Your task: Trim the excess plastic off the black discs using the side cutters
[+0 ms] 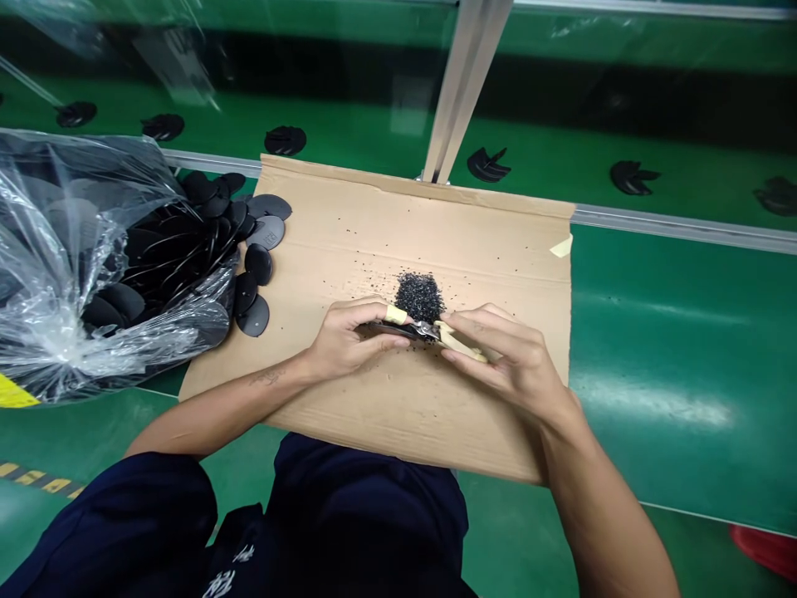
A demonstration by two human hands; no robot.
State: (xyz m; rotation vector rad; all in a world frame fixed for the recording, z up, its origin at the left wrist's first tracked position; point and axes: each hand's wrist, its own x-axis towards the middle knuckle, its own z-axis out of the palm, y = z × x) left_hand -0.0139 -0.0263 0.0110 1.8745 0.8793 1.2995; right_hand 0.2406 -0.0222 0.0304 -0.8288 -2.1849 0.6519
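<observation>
**Left grip (345, 339) closed on dark metal-edged piece (398, 331); right grip (509, 359) pinching pale strip (462, 342).**
Black granules (419, 297) heaped just beyond, on cardboard (374, 241); keep your work low over it.

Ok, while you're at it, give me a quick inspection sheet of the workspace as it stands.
Surface: flattened cardboard on a green bench, dotted with black crumbs.
Job's things: a black piece with a shiny metal part, and a pale strip pressed against it.
Grippers: left hand grips the black piece; right hand holds the pale strip.
Clutter: crumb pile; black discs beside a plastic bag.
Cables: nothing seen.
Surroundings: black shapes beyond a metal rail.
</observation>
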